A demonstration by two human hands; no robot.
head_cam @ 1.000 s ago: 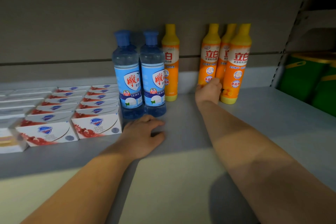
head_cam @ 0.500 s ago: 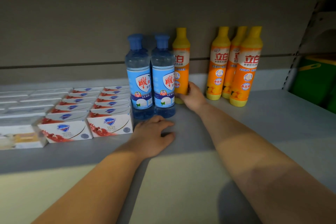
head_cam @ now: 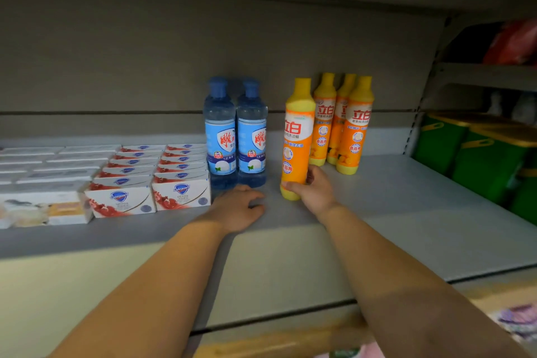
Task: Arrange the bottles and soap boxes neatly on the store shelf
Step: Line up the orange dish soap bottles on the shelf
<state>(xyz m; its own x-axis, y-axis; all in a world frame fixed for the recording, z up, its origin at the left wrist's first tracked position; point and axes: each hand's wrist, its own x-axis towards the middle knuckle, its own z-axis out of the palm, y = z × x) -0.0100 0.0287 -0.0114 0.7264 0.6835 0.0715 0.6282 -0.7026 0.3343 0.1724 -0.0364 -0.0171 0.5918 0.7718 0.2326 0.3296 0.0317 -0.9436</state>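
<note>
Grey store shelf (head_cam: 392, 212) under dim light, a plain back panel (head_cam: 145, 52) behind it, and the action is at the centre: one orange bottle (head_cam: 296, 136) stands out front, long axis near upright with its yellow cap leaning a touch to the right. The right hand (head_cam: 315, 192) wraps it low down, fingers curled round the base from the right side. Whether that base is on the shelf or just lifted, I can't tell. Just behind and to its right sit the three orange bottles (head_cam: 353, 131), clustered near the back panel, so the gap to close runs back and rightward, away from the body, and the right hand is the one placed for it. To the left, a strip of bare shelf separates it from the blue bottles (head_cam: 235, 136), standing side by side. The left hand (head_cam: 238, 206) rests palm down on the shelf just in front of them, fingers relaxed, gripping nothing. Further left, the soap boxes (head_cam: 151, 180) lie in tidy rows. Plenty of open shelf to the right before the green containers (head_cam: 465, 154) in the next bay; the front edge is well clear of the bottle.
</note>
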